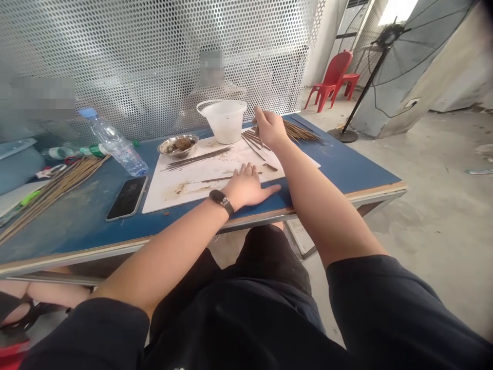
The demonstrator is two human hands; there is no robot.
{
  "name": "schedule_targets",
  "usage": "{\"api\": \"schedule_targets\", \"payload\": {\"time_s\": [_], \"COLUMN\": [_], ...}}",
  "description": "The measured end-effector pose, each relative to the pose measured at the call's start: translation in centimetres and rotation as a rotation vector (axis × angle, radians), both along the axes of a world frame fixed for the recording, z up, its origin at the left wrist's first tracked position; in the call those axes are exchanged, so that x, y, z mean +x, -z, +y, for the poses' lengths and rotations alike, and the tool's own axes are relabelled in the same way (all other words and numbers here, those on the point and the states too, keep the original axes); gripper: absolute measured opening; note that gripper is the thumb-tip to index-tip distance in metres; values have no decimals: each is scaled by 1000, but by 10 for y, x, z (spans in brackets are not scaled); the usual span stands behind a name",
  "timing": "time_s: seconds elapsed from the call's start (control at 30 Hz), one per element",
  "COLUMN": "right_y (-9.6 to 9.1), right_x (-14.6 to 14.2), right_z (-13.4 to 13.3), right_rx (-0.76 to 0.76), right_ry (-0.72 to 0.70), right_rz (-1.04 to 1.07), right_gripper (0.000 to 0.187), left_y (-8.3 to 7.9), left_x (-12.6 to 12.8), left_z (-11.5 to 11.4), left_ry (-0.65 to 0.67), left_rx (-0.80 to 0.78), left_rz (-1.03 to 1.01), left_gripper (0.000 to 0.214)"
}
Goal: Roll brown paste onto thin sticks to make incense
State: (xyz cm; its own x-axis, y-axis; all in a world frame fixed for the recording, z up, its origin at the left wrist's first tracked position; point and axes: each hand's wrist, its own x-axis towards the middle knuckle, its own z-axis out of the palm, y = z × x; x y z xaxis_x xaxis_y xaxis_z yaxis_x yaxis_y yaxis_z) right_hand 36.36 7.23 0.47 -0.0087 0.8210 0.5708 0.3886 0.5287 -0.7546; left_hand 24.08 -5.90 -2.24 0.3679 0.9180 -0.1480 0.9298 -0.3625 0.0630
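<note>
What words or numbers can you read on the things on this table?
No words or numbers can be read.
Water bottle: any label is too blurred to read.
Phone: no text shows.
Watch: no text shows.

Brown sticks (pixel 196 158), white board (pixel 169 192), blue tabletop (pixel 339 164), red chair (pixel 331 79)

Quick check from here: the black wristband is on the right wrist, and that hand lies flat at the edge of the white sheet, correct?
No, the black wristband is on the left wrist, not the right, as the head view shows. That left hand does lie flat at the edge of the white sheet.
</note>
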Motion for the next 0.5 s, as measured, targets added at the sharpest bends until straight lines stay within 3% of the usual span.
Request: {"api": "schedule_targets", "payload": {"time_s": [0.13, 0.2, 0.27, 0.5], "right_y": [4, 5, 6, 8], "right_x": [-1, -2, -2, -1], "right_z": [3, 3, 2, 4], "right_rx": [8, 4, -4, -21], "right_ry": [3, -4, -13, -21], "right_rz": [6, 10, 13, -16], "right_gripper": [56, 57, 57, 59], "left_y": [3, 4, 4, 5], "left_x": [-1, 1, 3, 7], "left_z": [-38, -45, -40, 16], "left_ry": [48, 51, 41, -30], "left_rx": [44, 46, 39, 3], "left_rz": [2, -1, 2, 0], "left_gripper": [114, 113, 112, 114]}}
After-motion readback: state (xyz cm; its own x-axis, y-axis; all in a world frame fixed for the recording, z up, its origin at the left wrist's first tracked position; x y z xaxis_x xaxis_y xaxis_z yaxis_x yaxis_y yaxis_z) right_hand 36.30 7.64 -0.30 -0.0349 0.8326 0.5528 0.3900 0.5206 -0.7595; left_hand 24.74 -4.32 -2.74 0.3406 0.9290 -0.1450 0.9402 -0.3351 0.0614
